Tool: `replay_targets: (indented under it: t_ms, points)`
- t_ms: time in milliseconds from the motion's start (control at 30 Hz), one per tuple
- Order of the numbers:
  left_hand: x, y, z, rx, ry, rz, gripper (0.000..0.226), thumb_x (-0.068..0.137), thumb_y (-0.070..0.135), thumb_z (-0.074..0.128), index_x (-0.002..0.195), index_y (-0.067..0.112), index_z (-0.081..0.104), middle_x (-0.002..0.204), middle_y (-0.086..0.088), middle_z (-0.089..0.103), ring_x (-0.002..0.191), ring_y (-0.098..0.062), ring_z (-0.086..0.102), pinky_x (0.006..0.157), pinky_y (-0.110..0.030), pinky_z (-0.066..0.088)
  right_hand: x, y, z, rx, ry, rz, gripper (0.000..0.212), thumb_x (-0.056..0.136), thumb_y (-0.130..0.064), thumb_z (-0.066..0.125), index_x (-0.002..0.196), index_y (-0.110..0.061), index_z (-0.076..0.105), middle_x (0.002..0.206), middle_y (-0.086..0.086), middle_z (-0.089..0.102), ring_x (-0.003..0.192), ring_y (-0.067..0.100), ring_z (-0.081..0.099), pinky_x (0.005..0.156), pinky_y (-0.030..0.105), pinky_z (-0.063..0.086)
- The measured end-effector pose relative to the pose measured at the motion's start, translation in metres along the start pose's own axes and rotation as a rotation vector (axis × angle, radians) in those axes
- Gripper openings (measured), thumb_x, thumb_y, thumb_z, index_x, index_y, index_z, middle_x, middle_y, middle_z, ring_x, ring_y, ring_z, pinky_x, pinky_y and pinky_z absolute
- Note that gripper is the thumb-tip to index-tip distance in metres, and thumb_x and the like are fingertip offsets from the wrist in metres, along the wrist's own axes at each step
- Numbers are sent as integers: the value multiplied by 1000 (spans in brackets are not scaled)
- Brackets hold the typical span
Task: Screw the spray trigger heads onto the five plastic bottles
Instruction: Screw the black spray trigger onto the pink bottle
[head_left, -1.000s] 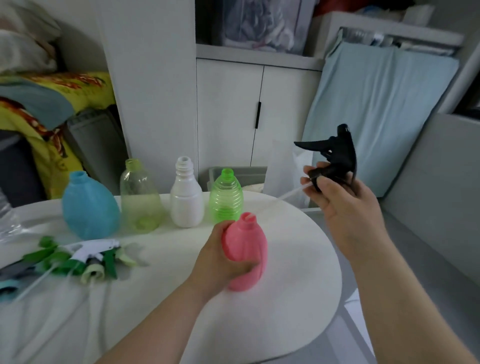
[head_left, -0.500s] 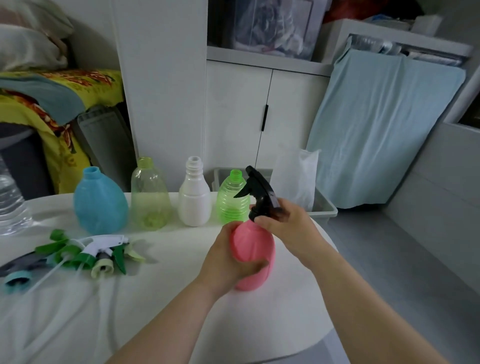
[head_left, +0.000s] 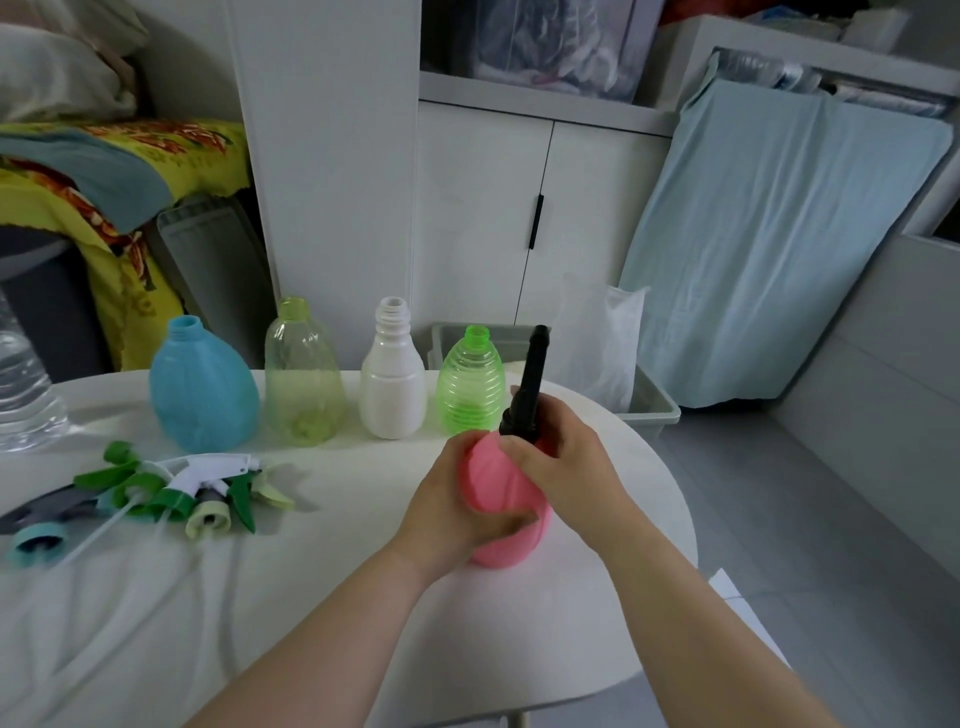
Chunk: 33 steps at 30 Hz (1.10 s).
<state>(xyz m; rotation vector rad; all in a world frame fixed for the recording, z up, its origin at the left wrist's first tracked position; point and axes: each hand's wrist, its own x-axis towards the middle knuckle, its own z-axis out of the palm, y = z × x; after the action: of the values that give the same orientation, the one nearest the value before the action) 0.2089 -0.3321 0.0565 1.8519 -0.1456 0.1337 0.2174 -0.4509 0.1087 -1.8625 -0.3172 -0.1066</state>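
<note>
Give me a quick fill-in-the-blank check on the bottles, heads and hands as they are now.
The bottle in the left hand is ____. The head in the right hand is ____. The back row's leftmost bottle is ____. The loose heads lie on the ____ of the table.
Missing words: pink; black; blue; left.
</note>
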Motion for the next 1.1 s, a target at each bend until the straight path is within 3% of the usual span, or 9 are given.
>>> replay_targets:
  t_ms: [167,267,367,467,600,700,833,933,1100]
  points:
    - [0,-2,0,0,-6,-1,69,56,20,79,101,44,33,95,29,43,88,3,46,67,-7,37,-4,1,-13,134,-67,-33,32,82,-3,53,90,-34,58,92,-13,64,90,1,60,80,8,45]
    - [1,-2,0,-28,-1,-1,65,55,18,80,92,47,36,96,30,44,87,7,46,67,-6,38,-1,4,-2,130,105,-39,26,74,-5,64,79,-30,57,83,-7,63,81,8,60,75,10,45]
    - [2,-2,0,-59,8,6,63,50,21,81,89,47,39,97,28,48,91,6,48,72,-12,39,-3,8,15,68,239,-57,22,75,-10,64,87,-25,52,85,-7,59,82,6,56,70,5,40]
    - [2,-1,0,-61,5,5,63,46,25,79,91,46,39,98,27,49,93,4,49,72,-15,39,-5,10,18,86,174,-43,18,84,-13,53,91,-29,50,103,5,59,97,15,54,82,16,39]
    - [2,-2,-1,-46,-10,9,63,48,25,78,90,48,37,97,29,46,91,2,49,70,-13,39,-7,11,11,214,43,-55,30,88,-10,46,90,-39,52,93,-14,61,90,-4,56,77,3,41]
    - [3,-2,-1,-53,-17,-5,63,47,26,79,89,50,38,97,28,47,90,0,51,72,-19,40,-4,14,13,259,149,-9,25,79,-12,60,83,-36,56,86,-16,61,77,-11,56,68,0,42]
    - [3,-1,-3,-74,-37,0,60,42,30,74,88,50,42,97,26,51,90,6,51,65,-9,43,-2,17,19,269,221,35,27,74,-14,67,95,-25,55,84,-18,58,68,-22,52,58,-4,37]
    - [4,0,-6,-59,-66,2,60,42,28,73,88,50,41,96,26,50,88,8,50,60,1,40,-7,20,12,227,95,61,23,80,-21,59,89,-41,54,89,-28,54,71,-30,46,60,-7,35]
    - [5,0,-7,-68,-99,-5,60,43,27,72,89,49,40,94,23,52,82,9,51,58,1,40,-10,23,1,303,6,-12,30,86,-11,52,78,-40,60,80,-24,62,72,-17,56,63,0,42]
